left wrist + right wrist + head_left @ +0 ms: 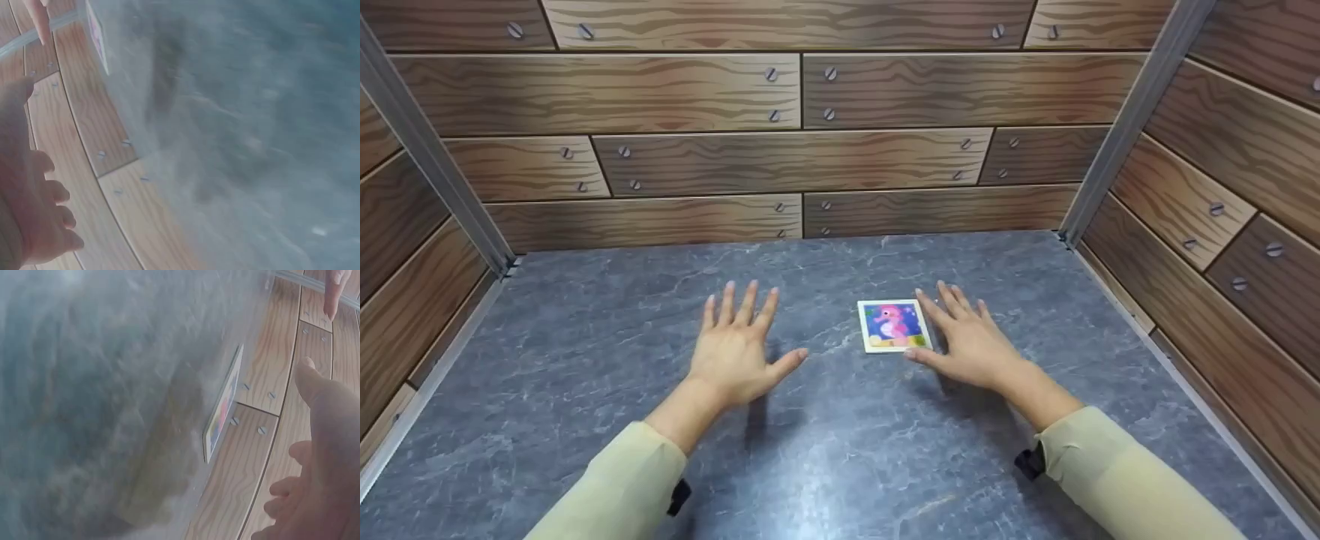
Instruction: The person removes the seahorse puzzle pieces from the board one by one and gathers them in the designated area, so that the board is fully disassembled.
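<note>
A square picture tile point(894, 325) with a white border and a pink seahorse on blue lies flat on the grey marbled table, right of the middle. My left hand point(737, 358) hovers over the table to the left of the tile, fingers straight and spread, holding nothing. Beside the tile's right edge is my right hand point(971, 341), its fingers extended and its thumb over the tile's lower right corner in the head view. In the right wrist view a gap shows between the right hand point(332, 455) and the tile point(224, 408).
Wood-plank-patterned panels point(810, 165) enclose the table point(607, 300) at the back and both sides. Grey metal posts point(1132, 120) stand at the back corners. Light sleeves point(611, 480) with dark straps cover both forearms.
</note>
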A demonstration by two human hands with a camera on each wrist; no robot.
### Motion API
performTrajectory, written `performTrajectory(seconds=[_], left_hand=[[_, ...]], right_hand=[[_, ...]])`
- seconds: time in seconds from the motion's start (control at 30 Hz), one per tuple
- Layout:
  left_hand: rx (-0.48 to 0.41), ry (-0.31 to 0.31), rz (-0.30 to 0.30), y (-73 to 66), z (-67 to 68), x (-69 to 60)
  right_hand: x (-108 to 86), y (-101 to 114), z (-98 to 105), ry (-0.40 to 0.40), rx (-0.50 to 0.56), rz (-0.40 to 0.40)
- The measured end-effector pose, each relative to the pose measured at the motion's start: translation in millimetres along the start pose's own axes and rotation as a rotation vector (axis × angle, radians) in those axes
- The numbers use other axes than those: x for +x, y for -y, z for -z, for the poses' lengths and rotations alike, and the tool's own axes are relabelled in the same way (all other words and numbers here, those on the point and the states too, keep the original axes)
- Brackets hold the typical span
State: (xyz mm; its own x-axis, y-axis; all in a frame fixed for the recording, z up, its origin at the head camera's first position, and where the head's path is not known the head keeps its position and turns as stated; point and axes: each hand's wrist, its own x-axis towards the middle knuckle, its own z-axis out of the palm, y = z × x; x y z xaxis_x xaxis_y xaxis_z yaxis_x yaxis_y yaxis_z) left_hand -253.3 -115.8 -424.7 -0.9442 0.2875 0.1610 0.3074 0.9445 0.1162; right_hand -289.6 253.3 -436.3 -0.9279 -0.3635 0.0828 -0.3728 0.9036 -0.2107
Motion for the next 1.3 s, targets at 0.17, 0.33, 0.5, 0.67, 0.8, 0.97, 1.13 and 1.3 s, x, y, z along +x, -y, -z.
performTrajectory(seconds=[0.17, 0.33, 0.5, 0.67, 0.8, 0.97, 1.13, 1.3], left_hand=[[-0.016, 0.025, -0.047, -17.8, 2.3, 20.8], [-0.053, 0.054, -0.088, -32.8, -1.0, 41.9], [-0.097, 0.096, -0.118, -44.5, -11.1, 62.5], [-0.145, 0.129, -0.150, -53.6, -27.9, 79.2], [-0.165, 0.155, -0.164, -60.2, -41.6, 88.6], [-0.191, 0.182, -0.181, -67.5, -54.1, 97.0], [-0.205, 0.197, -0.218, -74.5, -62.1, 101.9], [-0.187, 0.240, -0.226, -78.0, -68.8, 103.3]], right_hand=[[6.9, -8, 6, -0.009, 0.049, 0.037], [14.8, -15, 10, 0.007, 0.090, 0.047], [23.3, -21, 7, 0.013, 0.102, 0.048], [30.3, -28, 0, 0.016, 0.124, 0.067], [33.8, -35, -6, 0.028, 0.145, 0.078], [36.7, -41, -13, 0.045, 0.164, 0.078], [39.1, -44, -18, 0.072, 0.173, 0.083], [43.1, -43, -22, 0.108, 0.158, 0.098]])
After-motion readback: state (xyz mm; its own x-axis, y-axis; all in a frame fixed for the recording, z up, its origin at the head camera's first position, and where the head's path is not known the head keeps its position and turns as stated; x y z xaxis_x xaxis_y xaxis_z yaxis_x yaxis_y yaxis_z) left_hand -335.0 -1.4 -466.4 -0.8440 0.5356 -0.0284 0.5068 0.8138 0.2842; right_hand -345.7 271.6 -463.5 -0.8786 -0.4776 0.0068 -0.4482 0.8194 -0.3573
